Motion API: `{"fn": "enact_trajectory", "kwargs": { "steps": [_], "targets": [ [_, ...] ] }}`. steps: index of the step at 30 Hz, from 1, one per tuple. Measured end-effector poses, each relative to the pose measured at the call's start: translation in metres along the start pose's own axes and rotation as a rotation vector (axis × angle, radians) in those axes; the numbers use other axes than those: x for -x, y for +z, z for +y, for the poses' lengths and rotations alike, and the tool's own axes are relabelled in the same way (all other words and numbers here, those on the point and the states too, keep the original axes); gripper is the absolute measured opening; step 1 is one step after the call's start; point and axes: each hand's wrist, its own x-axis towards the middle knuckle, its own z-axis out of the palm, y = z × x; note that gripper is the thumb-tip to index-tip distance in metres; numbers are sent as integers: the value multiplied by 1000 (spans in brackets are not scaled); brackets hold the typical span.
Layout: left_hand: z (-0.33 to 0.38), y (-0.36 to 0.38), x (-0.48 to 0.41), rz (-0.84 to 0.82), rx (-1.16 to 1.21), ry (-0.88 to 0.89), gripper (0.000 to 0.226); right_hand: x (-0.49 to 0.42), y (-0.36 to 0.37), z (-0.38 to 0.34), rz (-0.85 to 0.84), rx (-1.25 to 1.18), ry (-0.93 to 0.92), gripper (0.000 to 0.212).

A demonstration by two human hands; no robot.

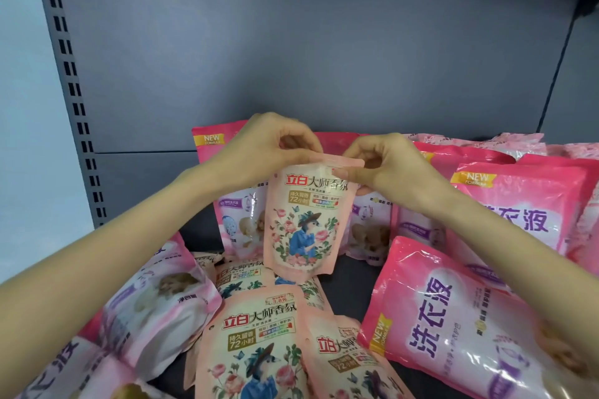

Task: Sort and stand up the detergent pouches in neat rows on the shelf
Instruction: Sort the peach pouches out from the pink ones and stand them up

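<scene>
- Nearest me, two flat floral pouches [256, 343] lie face up on the shelf [353, 275], overlapping. A third one [240, 275] is just beyond them, partly covered.
- Near right: big pink pouch [453, 327] lying on its back, tilted, with purple lettering running up it.
- Near left: pink-and-white pouch [152, 298] lying slumped under my left forearm, with more pink packs at the bottom left corner.
- Middle: upright floral pouch [304, 220], front facing me, standing straight. Its bottom edge is at the far end of the flat floral ones; cannot tell whether it rests there or hangs.
- My left hand [269, 146] pinches its top seal at the left corner, fingers curled over the edge.
- My right hand [382, 168] pinches the top right corner, thumb on the front face.
- Just behind it: row of standing pink pouches [233, 223], one on its left and one on its right, both partly hidden by it.
- Far right: taller pink pouch [518, 204] upright with a yellow NEW label, and more pink packs piled behind it.
- Farthest: grey back panel [324, 42], with the slotted upright [69, 84] at far left.
</scene>
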Motion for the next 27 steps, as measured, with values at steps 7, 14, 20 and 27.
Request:
{"fn": "enact_trajectory", "kwargs": {
  "steps": [7,14,20,27],
  "targets": [
    [-11,2,-9,26,-41,-80,5,-8,-6,13,100,132,-5,18],
    [-16,23,-24,37,-59,-102,8,-11,-17,17,110,419,-64,4],
    [-25,44,-20,-62,-99,-139,10,-7,-4,39,30,615,-67,14],
    [-29,50,-15,-45,-122,-123,17,-1,-6,47,55,572,-69,18]
  ]
}}
